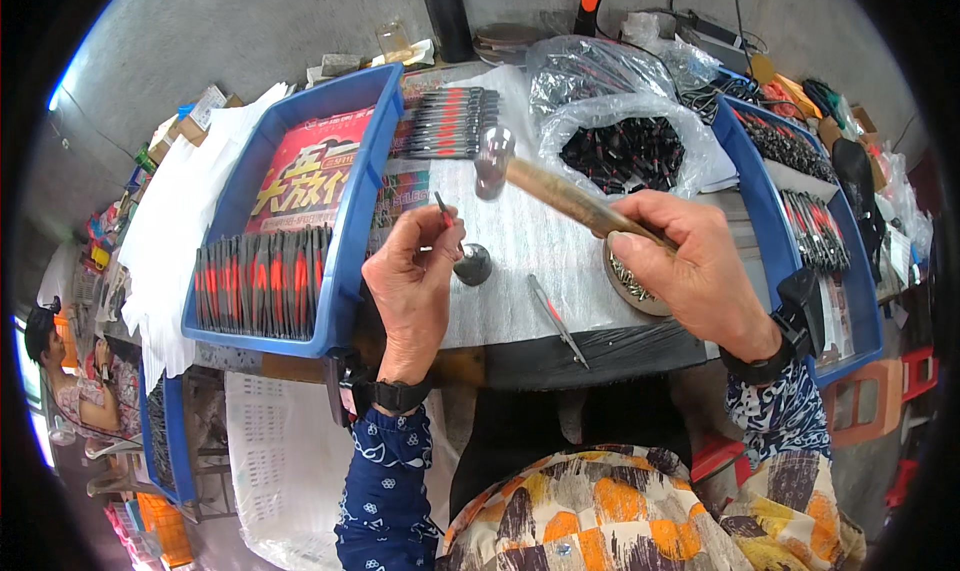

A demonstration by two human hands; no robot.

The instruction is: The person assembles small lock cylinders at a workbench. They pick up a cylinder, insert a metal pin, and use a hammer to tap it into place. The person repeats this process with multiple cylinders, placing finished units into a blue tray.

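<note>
My right hand [690, 261] is closed round the wooden handle of a hammer [570, 199], its metal head raised over the white sheet [500, 316]. My left hand [412, 281] pinches a slim black-and-red tool piece [443, 209], partly hidden by the fingers. Just beside those fingers stands a small dark rounded metal block [473, 265]. Between my hands lies a slim black-and-red hand tool [556, 317] with pointed metal ends. A round dish of small metal rivets [627, 279] sits partly under my right hand.
At left, a blue tray [350, 261] holds upright black-and-red tools [262, 283]. More tools [455, 121] lie in a row behind. A plastic bag of black parts [625, 154] stands at the back; another blue tray [765, 231] is at right. A person [85, 381] sits far left.
</note>
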